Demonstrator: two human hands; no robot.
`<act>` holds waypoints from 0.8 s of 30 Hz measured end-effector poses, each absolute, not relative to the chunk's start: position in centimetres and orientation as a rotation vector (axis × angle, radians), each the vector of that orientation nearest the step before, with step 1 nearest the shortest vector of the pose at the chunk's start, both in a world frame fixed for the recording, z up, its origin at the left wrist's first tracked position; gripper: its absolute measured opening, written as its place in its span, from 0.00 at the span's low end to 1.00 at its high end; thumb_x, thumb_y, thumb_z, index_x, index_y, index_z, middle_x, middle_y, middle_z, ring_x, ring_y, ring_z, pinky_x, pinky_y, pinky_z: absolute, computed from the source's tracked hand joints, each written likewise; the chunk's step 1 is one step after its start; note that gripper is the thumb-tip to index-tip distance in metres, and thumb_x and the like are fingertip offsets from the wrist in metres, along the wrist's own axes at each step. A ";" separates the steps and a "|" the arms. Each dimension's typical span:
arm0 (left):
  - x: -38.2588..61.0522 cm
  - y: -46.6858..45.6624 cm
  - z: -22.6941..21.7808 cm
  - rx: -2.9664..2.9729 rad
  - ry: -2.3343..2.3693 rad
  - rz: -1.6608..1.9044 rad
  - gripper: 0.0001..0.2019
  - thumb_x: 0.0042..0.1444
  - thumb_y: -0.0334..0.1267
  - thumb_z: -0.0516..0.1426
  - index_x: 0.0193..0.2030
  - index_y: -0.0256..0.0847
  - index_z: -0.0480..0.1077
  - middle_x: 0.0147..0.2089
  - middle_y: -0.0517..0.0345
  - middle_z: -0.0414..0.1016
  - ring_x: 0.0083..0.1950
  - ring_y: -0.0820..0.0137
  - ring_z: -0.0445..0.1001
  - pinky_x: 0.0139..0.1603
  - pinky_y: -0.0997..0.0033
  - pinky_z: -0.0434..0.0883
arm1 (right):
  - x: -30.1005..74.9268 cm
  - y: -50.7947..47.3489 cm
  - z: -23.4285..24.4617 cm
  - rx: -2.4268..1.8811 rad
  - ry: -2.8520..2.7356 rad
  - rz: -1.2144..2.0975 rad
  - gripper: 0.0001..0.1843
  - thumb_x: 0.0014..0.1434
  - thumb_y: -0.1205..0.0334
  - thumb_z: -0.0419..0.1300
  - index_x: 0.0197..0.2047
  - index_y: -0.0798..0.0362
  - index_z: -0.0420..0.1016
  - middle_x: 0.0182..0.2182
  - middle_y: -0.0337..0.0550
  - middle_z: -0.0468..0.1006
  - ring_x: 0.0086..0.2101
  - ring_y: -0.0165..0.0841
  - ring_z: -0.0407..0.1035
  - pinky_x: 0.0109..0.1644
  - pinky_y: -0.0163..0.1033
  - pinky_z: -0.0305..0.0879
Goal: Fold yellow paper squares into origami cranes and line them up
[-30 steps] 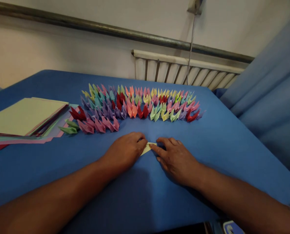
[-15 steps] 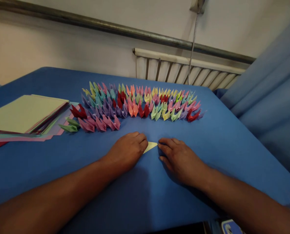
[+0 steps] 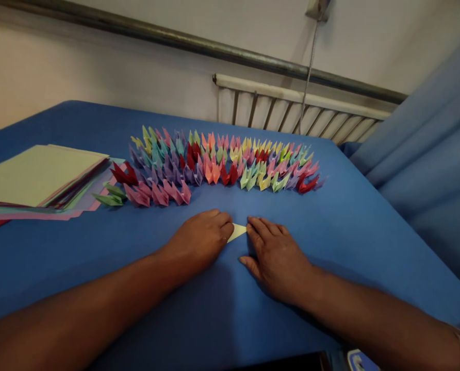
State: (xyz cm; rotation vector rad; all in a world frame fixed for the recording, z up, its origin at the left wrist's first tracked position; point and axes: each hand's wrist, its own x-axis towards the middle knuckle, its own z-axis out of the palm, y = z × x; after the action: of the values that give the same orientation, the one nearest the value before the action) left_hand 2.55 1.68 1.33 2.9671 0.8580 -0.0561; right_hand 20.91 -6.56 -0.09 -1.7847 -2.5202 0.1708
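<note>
Where the two hands meet at the middle of the near part of the surface [image 3: 349,242], a small piece of folded pale-yellow paper [image 3: 237,233] lies flat, its exposed portion a narrow triangle pointing right. The left hand [image 3: 201,239] covers the left part of the paper, its fingers curled inward; whether they pinch the paper or only press it down cannot be told. The right hand [image 3: 274,252] rests palm down with fingers extended and close together, thumb spread apart toward the near side; it grasps nothing, and its fingertips meet the right point of the paper.

Beyond the hands stand several rows of folded paper birds [image 3: 222,156], in pink, red, purple, blue, green and yellow; three pink ones [image 3: 159,196] and a green one [image 3: 112,196] form the nearest row, at the left. Farther left lies a stack of coloured sheets [image 3: 44,172], pale yellow uppermost, edges unevenly fanned. Behind the surface are a radiator [image 3: 272,89] and a horizontal pipe [image 3: 176,40]; blue cloth [image 3: 431,134] hangs at the right.
</note>
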 end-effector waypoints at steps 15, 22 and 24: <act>1.4 1.9 0.0 2.573 1.052 0.361 0.10 0.56 0.44 0.59 0.36 0.40 0.69 0.54 0.50 0.70 0.54 0.59 0.67 0.55 0.57 0.66 | 21.7 -6.7 -0.2 -1.734 -2.508 0.150 0.26 0.66 0.58 0.51 0.66 0.52 0.61 0.65 0.55 0.61 0.61 0.49 0.57 0.59 0.56 0.59; 1.4 2.5 0.0 2.444 1.062 0.312 0.08 0.58 0.41 0.56 0.32 0.40 0.70 0.54 0.52 0.71 0.54 0.60 0.68 0.56 0.55 0.65 | 21.5 -7.1 0.2 -1.666 -2.564 0.131 0.23 0.67 0.59 0.50 0.64 0.49 0.64 0.64 0.55 0.62 0.60 0.49 0.59 0.58 0.56 0.60; 1.5 2.5 0.2 2.436 1.070 0.307 0.08 0.59 0.39 0.55 0.31 0.40 0.70 0.53 0.52 0.72 0.54 0.60 0.68 0.57 0.55 0.64 | 21.4 -7.1 0.1 -1.669 -2.558 0.120 0.23 0.67 0.59 0.50 0.64 0.50 0.64 0.64 0.55 0.62 0.60 0.48 0.59 0.58 0.55 0.60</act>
State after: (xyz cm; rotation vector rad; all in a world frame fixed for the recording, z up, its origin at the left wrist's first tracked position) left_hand 1.54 2.53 0.19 2.4355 1.0696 0.3069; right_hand 21.44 -7.11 0.12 -1.6688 -2.5577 0.1201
